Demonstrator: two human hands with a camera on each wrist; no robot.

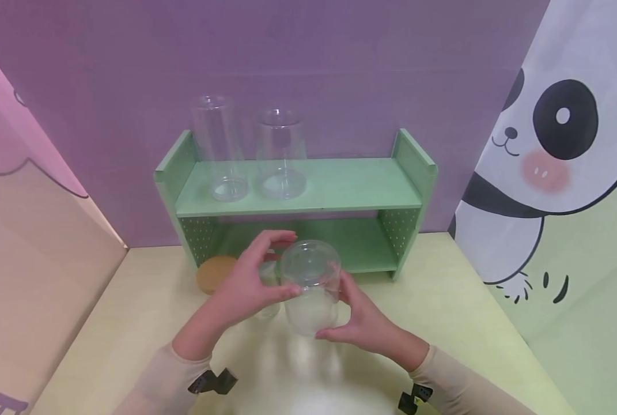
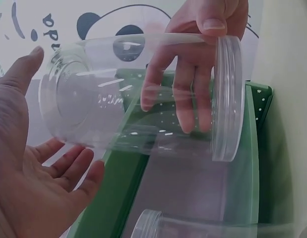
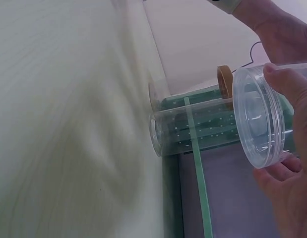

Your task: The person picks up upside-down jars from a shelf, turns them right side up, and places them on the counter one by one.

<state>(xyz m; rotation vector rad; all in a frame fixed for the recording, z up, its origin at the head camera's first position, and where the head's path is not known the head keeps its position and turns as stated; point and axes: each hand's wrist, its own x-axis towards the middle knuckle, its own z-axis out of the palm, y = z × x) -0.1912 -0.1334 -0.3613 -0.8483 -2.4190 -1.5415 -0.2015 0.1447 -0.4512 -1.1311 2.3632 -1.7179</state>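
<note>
A clear plastic jar [image 1: 310, 311] is held above the table, its threaded rim [image 3: 265, 119] towards the tabletop and its base upward. My right hand [image 1: 365, 323] grips it near the rim, with the thumb on one side and the fingers round the other. By the base end is my left hand [image 1: 246, 282], thumb and fingers spread about the jar; whether they touch it, I cannot tell. Behind the left hand stands another clear jar [image 1: 269, 311], partly hidden. A jar with a brown lid [image 1: 215, 274] stands further left.
A green two-tier shelf [image 1: 360, 181] stands at the back of the table. On its upper board are a tall clear jar [image 1: 220, 144] and a shorter, wider clear jar [image 1: 281, 150]. A purple wall [image 1: 339, 69] rises behind it.
</note>
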